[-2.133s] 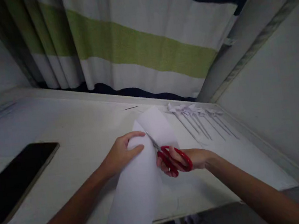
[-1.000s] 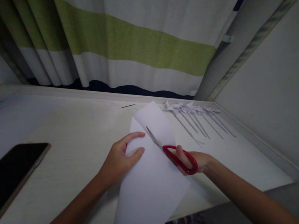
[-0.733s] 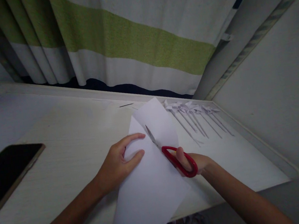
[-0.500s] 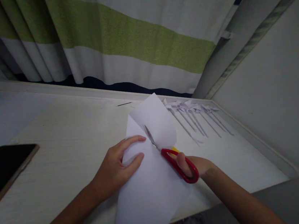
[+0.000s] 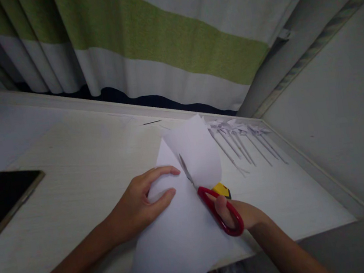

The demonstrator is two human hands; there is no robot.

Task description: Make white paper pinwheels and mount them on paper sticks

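A large white sheet of paper (image 5: 179,247) slants across the front of the table and hangs over its edge, slit from the far end. My left hand (image 5: 140,206) holds it from the left, index finger and thumb on top, the other fingers hidden. Red-handled scissors (image 5: 206,202) are in my right hand (image 5: 241,213), with the thumb through one loop. One blade lies visible over the paper along the slit, and the flap to the right of it curls up. Partly behind the scissors handle, a small yellow and black object (image 5: 222,189) shows.
Several paper flowers on thin stems (image 5: 235,136) lie in a row at the back right. A dark phone (image 5: 7,198) rests at the left. A thin black stick (image 5: 152,122) lies near the back ledge, below a striped curtain (image 5: 156,33).
The view has shifted slightly. The scissors and right hand are a little lower, and more of the yellow object shows. The far paper flap has leaned to the right.
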